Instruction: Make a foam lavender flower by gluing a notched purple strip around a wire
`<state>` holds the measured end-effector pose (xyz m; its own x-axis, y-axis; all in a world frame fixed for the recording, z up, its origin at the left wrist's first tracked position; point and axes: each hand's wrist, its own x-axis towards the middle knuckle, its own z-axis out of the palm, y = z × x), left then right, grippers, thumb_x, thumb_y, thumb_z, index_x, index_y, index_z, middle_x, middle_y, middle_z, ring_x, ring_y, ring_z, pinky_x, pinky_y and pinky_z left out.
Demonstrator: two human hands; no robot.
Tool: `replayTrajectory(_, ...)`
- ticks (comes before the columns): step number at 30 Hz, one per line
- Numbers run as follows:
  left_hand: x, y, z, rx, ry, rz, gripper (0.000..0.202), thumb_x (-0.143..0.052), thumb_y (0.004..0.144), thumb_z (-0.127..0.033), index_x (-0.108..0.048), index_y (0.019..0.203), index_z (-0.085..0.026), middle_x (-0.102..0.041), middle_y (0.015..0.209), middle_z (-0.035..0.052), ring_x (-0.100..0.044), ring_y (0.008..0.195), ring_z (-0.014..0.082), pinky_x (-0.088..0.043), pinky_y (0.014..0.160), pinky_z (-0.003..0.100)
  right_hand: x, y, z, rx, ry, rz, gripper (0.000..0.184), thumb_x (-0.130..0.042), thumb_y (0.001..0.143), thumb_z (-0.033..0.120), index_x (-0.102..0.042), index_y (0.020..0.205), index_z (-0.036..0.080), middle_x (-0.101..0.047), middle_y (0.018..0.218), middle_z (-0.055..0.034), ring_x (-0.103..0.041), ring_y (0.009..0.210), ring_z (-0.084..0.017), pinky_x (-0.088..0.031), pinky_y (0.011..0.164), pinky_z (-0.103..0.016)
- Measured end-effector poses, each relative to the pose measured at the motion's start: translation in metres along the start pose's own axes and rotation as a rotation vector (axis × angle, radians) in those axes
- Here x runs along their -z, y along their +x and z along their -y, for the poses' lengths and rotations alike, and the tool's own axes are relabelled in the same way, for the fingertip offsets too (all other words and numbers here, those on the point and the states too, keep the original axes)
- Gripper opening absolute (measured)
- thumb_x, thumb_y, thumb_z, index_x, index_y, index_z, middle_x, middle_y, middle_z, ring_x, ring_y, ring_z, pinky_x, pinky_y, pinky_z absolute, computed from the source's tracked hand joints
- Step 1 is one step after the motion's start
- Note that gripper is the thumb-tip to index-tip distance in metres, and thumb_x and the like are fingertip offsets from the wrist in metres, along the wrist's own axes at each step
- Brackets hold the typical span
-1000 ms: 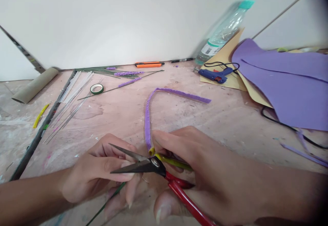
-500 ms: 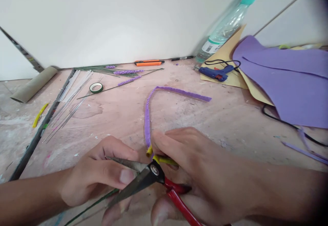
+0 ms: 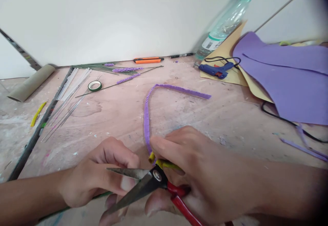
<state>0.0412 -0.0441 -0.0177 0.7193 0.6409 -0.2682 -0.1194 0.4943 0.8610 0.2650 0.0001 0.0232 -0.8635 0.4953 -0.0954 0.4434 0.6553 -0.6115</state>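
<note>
My right hand [image 3: 194,164] is wrapped round a pair of scissors [image 3: 143,183] with one red and one yellow handle. Their blades are spread and point left. My left hand [image 3: 102,171] pinches a thin green-wrapped wire [image 3: 58,212] between thumb and fingers; its tip reaches in between the blades beside my left thumb. Beyond the hands lies a bent purple strip [image 3: 146,116] with a snipped edge, its near end partly hidden behind the scissors and my right hand.
Purple-tipped stems [image 3: 128,70], a roll of green tape [image 3: 94,86], bare wires [image 3: 69,113], and an orange cutter [image 3: 148,60] lie at the back. A blue glue gun [image 3: 216,70], a bottle [image 3: 217,36] and purple sheets [image 3: 287,75] are right. A cardboard tube [image 3: 32,82] is left.
The scissors have shifted slightly down and right, and their blades now sit around the wire's tip by my left thumb. The wire has tilted lower. The view has shifted a little.
</note>
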Motion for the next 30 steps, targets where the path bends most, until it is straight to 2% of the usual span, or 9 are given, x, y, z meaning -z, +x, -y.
replayTrajectory(3,0.000,0.000,-0.003,-0.006,-0.083,0.057,0.048,-0.064,0.084,-0.057,-0.049,0.058,-0.020,-0.052,0.041,-0.0033,-0.038,0.027,0.0073,-0.030,0.038,0.024,0.002,0.001,-0.001,0.004,-0.007,0.003,0.038,-0.072,0.083,0.042,-0.039,0.079,0.023,-0.054,0.063,0.0028,-0.044,0.050,-0.013,-0.021,0.052,-0.029)
replayTrajectory(7,0.001,0.000,-0.006,-0.042,-0.085,0.075,0.049,-0.066,0.085,-0.057,-0.050,0.059,-0.019,-0.050,0.041,-0.0035,-0.038,0.030,0.0072,-0.027,0.037,0.022,0.004,-0.001,-0.001,-0.004,-0.009,-0.017,0.040,-0.072,0.082,0.036,-0.034,0.075,0.024,-0.047,0.058,0.0051,-0.035,0.048,-0.010,-0.017,0.050,-0.029)
replayTrajectory(12,-0.001,-0.002,-0.012,-0.061,-0.060,0.048,0.049,-0.066,0.087,-0.055,-0.050,0.058,-0.019,-0.051,0.043,-0.0020,-0.038,0.032,0.0076,-0.027,0.039,0.023,0.008,-0.002,-0.001,0.007,-0.014,-0.036,0.032,-0.068,0.076,0.021,-0.036,0.075,0.023,-0.046,0.057,0.0059,-0.032,0.047,-0.010,-0.017,0.049,-0.028)
replayTrajectory(17,-0.009,-0.005,-0.019,-0.015,-0.126,-0.027,0.039,-0.065,0.090,-0.043,-0.055,0.063,-0.017,-0.048,0.046,-0.0035,-0.036,0.032,0.0067,-0.022,0.039,0.023,0.014,-0.003,-0.003,-0.047,-0.014,-0.058,0.026,-0.067,0.074,0.016,-0.042,0.074,0.022,-0.043,0.058,0.0061,-0.032,0.049,-0.010,-0.019,0.048,-0.026)
replayTrajectory(20,-0.011,-0.004,-0.021,-0.065,-0.164,-0.079,0.038,-0.066,0.090,-0.045,-0.061,0.066,-0.016,-0.049,0.048,-0.0026,-0.037,0.035,0.0078,-0.021,0.036,0.022,0.019,-0.004,-0.007,-0.035,0.012,-0.162,0.032,-0.068,0.080,0.020,-0.038,0.068,0.022,-0.033,0.054,0.0078,-0.026,0.049,-0.009,-0.017,0.046,-0.025)
replayTrajectory(22,-0.011,-0.003,-0.020,-0.103,-0.195,-0.099,0.036,-0.066,0.092,-0.043,-0.064,0.068,-0.015,-0.050,0.049,-0.0032,-0.034,0.034,0.0064,-0.022,0.037,0.021,0.023,-0.002,-0.010,-0.004,0.015,-0.260,0.042,-0.071,0.083,0.030,-0.035,0.065,0.022,-0.029,0.053,0.0087,-0.022,0.049,-0.009,-0.017,0.047,-0.025)
replayTrajectory(24,-0.011,-0.002,-0.019,-0.130,-0.210,-0.145,0.033,-0.067,0.092,-0.040,-0.066,0.070,-0.015,-0.051,0.049,-0.0039,-0.034,0.035,0.0055,-0.023,0.038,0.021,0.028,0.001,-0.012,-0.013,0.005,-0.324,0.049,-0.074,0.083,0.043,-0.034,0.064,0.022,-0.032,0.053,0.0084,-0.025,0.050,-0.009,-0.019,0.048,-0.026)
replayTrajectory(26,-0.011,-0.002,-0.017,-0.144,-0.200,-0.205,0.034,-0.069,0.092,-0.040,-0.067,0.068,-0.016,-0.051,0.047,-0.0036,-0.037,0.036,0.0061,-0.022,0.039,0.021,0.032,0.004,-0.013,-0.073,-0.009,-0.326,0.053,-0.075,0.082,0.051,-0.035,0.063,0.022,-0.038,0.055,0.0072,-0.031,0.052,-0.010,-0.022,0.049,-0.026)
replayTrajectory(30,-0.012,-0.002,-0.015,-0.135,-0.174,-0.302,0.036,-0.072,0.089,-0.044,-0.067,0.067,-0.017,-0.049,0.042,-0.0051,-0.033,0.033,0.0046,-0.018,0.039,0.020,0.034,0.005,-0.012,-0.149,-0.093,-0.271,0.054,-0.077,0.079,0.057,-0.037,0.065,0.022,-0.044,0.057,0.0062,-0.036,0.052,-0.012,-0.024,0.050,-0.026)
